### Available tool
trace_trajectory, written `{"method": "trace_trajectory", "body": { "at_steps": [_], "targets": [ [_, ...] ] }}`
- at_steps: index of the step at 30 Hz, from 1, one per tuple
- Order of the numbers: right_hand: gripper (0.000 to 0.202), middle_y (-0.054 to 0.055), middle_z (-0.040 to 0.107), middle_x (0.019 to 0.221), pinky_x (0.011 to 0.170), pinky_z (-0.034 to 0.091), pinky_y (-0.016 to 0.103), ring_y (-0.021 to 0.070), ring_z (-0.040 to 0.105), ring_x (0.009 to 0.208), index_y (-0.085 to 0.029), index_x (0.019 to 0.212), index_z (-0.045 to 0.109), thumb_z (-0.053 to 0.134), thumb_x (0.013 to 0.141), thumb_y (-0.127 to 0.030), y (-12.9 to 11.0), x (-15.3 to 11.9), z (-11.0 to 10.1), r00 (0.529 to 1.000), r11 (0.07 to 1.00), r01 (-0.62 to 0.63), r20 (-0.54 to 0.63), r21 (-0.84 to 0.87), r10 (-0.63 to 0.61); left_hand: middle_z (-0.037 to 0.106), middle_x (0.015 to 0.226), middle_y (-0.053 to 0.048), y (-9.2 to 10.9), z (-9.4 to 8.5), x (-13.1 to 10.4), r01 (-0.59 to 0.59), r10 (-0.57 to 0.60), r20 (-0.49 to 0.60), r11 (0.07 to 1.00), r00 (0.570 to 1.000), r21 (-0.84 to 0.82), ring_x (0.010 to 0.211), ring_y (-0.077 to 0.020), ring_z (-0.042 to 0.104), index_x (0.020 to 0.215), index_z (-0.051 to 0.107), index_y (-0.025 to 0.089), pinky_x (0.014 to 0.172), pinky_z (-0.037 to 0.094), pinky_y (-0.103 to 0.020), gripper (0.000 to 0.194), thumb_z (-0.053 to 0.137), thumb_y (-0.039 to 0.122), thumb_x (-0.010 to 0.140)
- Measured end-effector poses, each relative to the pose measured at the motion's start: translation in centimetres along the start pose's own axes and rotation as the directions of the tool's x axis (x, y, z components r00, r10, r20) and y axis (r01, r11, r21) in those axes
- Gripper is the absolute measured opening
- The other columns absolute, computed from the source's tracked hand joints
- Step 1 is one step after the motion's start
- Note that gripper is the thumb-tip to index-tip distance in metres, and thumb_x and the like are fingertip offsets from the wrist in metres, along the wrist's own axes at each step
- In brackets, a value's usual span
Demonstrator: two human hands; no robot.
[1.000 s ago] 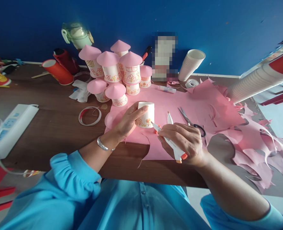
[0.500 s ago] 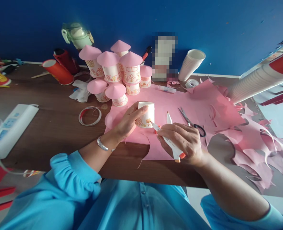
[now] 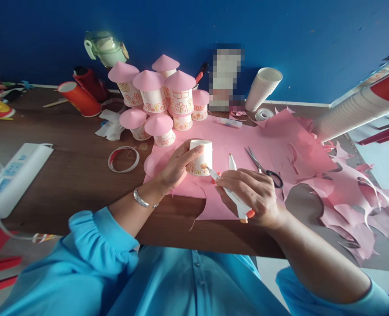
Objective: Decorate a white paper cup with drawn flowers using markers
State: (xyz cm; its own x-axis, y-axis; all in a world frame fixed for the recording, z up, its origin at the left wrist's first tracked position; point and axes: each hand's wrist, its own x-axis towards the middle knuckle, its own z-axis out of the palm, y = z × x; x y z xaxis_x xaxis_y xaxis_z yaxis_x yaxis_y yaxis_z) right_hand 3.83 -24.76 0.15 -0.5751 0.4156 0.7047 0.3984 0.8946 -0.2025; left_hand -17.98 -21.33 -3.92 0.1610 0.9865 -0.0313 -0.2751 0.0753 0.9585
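My left hand [image 3: 178, 163] grips a white paper cup [image 3: 203, 154] upside down, thumb across its side. Orange and yellow flowers and grass are drawn around the cup's wide lower edge. In my right hand [image 3: 255, 193] is a white marker [image 3: 235, 196] with an orange end, its tip at the flowers on the cup. A second white marker [image 3: 232, 162] shows partly behind my right hand, tip pointing away from me; its far end is hidden. Scissors [image 3: 263, 169] with black handles lie slightly open just beyond that hand, on pink paper [image 3: 230, 138].
Decorated cups with pink cone roofs [image 3: 153, 94] stand grouped behind the left hand. Pink scraps [image 3: 348, 197] cover the right side. Stacked white cups [image 3: 263, 90], a tape roll [image 3: 264, 115], a ring [image 3: 123, 159], red cups [image 3: 79, 98] and a power strip [image 3: 18, 180] sit around.
Hardly anything differs. The marker tip stays at the flowers on the cup, and both hands keep nearly the same place and hold.
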Motion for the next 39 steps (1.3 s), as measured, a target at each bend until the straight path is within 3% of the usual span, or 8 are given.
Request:
{"method": "trace_trajectory", "body": {
  "at_steps": [39],
  "targets": [
    [0.021,0.003,0.077,0.093,0.068,0.063,0.031,0.0157,0.073,0.077,-0.017,0.109,0.065,0.071,0.091,-0.007,0.00,-0.36,0.09,0.999,0.999,0.034,0.010,-0.015,-0.034,0.072,0.121,-0.009,-0.07,-0.05,0.00,0.005,-0.005,0.012,1.000,1.000,-0.006,0.102,-0.0212,0.064,0.120,0.070,0.020,0.087,0.051,-0.035,0.043,0.070,0.052,0.092]
  ]
}}
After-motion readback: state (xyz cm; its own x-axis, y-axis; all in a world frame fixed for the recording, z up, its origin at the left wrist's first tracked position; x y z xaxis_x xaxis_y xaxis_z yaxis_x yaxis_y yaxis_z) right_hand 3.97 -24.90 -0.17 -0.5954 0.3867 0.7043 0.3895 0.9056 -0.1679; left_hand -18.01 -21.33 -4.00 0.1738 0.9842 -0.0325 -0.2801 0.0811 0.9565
